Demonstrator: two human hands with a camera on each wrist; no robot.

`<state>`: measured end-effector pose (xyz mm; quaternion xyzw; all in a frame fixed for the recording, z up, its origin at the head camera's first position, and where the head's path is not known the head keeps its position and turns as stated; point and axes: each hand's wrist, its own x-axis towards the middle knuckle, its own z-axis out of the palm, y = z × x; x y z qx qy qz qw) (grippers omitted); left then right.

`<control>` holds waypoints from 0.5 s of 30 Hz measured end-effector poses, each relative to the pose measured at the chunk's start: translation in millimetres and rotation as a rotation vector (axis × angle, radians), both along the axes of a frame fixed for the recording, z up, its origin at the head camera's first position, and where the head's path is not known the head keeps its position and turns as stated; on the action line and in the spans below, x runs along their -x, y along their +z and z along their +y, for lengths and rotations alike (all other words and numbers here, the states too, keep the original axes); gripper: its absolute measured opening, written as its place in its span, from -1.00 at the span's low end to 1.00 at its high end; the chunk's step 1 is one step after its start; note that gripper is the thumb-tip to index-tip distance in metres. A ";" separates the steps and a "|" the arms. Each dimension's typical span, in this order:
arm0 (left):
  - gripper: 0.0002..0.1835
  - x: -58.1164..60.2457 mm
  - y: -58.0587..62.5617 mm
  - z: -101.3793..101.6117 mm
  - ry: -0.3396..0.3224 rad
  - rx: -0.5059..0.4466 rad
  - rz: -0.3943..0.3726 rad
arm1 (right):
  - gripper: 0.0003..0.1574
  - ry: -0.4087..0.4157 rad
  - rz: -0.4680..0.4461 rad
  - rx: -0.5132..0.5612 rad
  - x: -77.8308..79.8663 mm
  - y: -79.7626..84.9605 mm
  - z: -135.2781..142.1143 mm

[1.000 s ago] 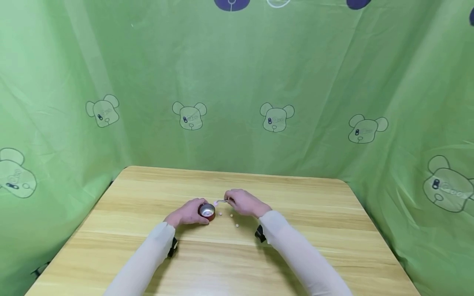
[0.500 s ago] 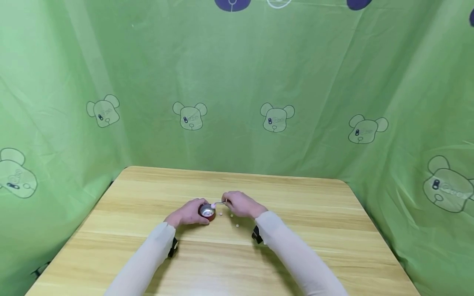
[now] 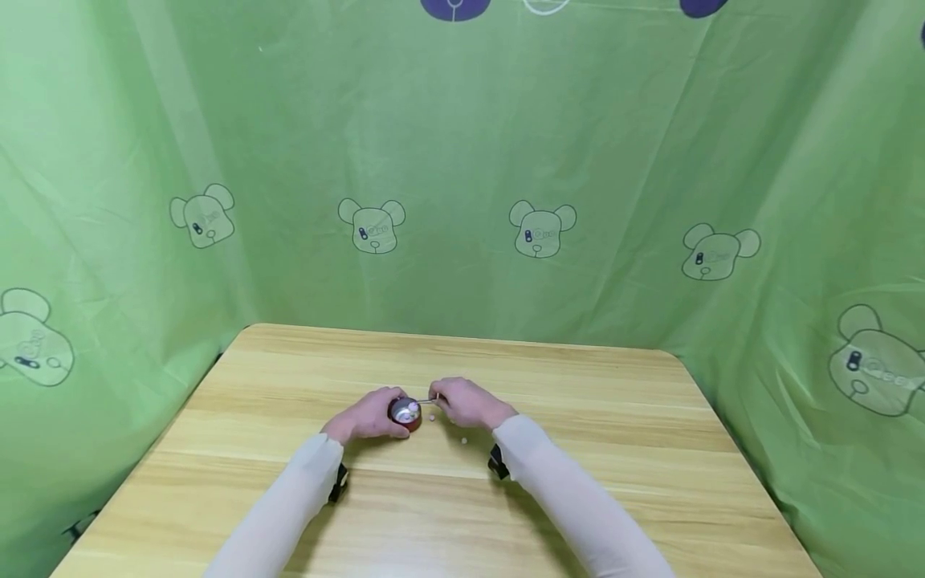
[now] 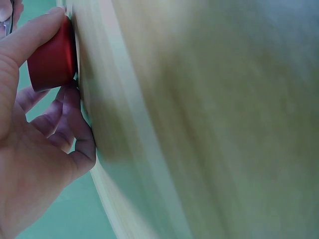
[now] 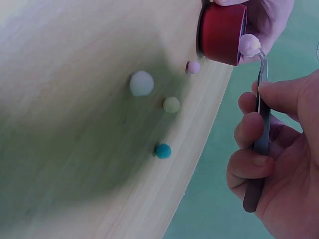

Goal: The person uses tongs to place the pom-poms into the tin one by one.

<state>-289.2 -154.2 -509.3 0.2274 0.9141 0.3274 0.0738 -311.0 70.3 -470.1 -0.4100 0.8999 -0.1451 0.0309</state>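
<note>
A small red metal tin (image 5: 223, 34) with a silvery inside stands on the wooden table, and my left hand (image 3: 370, 413) grips it round the side with thumb and fingers. In my right hand (image 3: 466, 403) I hold metal tweezers (image 5: 262, 124) with bent tips. Between those tips is a pale pink pom-pom (image 5: 249, 45), right at the tin's open mouth in the right wrist view and over its opening in the head view. Other small balls show inside the tin in the head view.
On the table (image 3: 578, 466) right of the tin lie a white pom-pom (image 5: 141, 83), a small pink one (image 5: 193, 67), a yellowish one (image 5: 171, 104) and a teal one (image 5: 163, 151). A green curtain (image 3: 462, 289) with bear-head prints surrounds the table's back and sides.
My right hand has moved left and slightly nearer, carrying the tweezers and pale pink pom-pom from beside the tin to over its opening. My left hand stays on the tin.
</note>
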 end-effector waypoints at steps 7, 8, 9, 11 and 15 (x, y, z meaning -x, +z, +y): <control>-0.45 0.8 -0.3 -1.0 -0.008 -0.006 0.010 | -0.88 -0.001 -0.009 -0.002 0.8 -3.9 -0.9; -0.45 0.9 -0.3 -0.9 -0.011 -0.008 0.012 | -0.88 -0.003 -0.013 -0.003 0.5 -4.4 -1.0; -0.46 1.0 -0.3 -0.9 -0.013 -0.010 0.012 | -0.88 -0.007 -0.016 -0.006 0.3 -4.7 -1.0; -0.46 0.9 -0.4 -0.8 -0.013 -0.009 0.009 | -0.88 -0.014 -0.026 -0.008 -0.7 -4.8 -1.0; -0.46 0.3 -0.6 -0.3 -0.014 -0.010 0.003 | -0.88 -0.019 -0.031 -0.009 -1.5 -4.8 -0.7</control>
